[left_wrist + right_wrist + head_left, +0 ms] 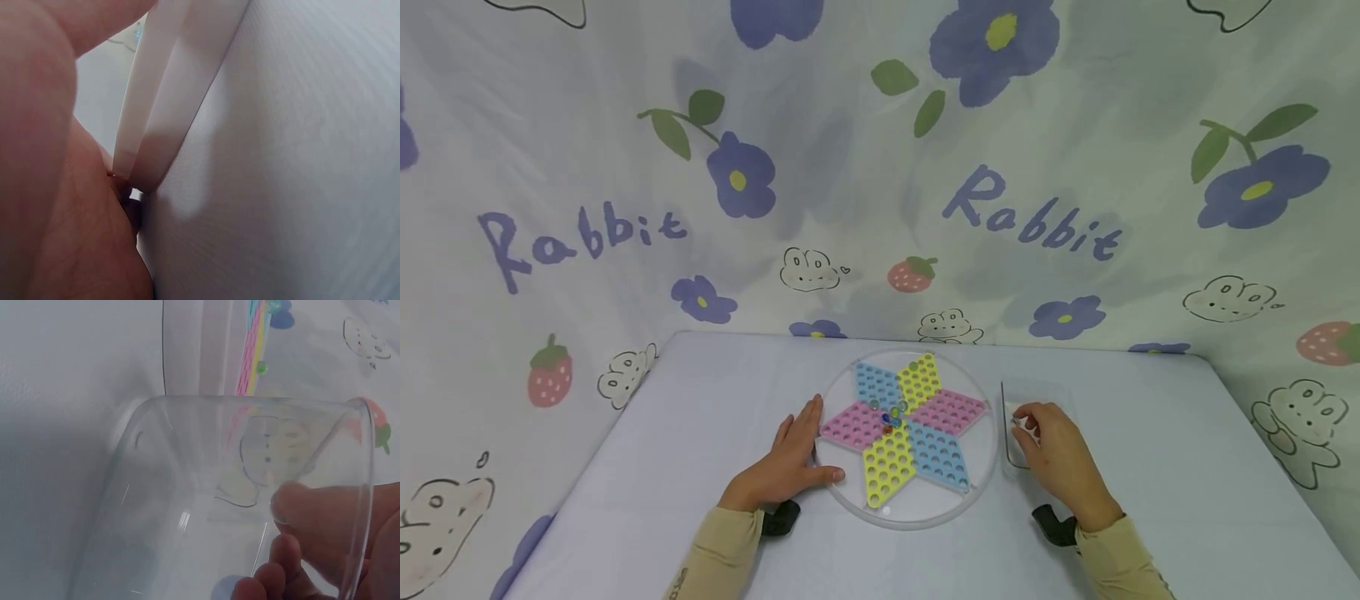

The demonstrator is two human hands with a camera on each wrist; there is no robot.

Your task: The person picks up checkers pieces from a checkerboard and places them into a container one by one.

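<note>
A round Chinese checkers board (925,508) with a pink, yellow and blue star lies on the table. Several glass marbles (895,412) are gathered around its centre, and a green marble (913,366) sits near the far yellow tip. My left hand (790,458) rests against the board's left rim, fingers stretched along it and thumb over the near edge. To the right of the board, my right hand (1060,450) is over a clear plastic box (1017,392). Its thumb and forefinger pinch a small glassy marble (1017,421); the curled fingers show through the box wall in the right wrist view.
The table (700,400) has a white cover. A printed cloth (865,183) with flowers and rabbits hangs behind it and at both sides. Black straps (781,518) sit at both wrists. The box stands close beside the board's right rim.
</note>
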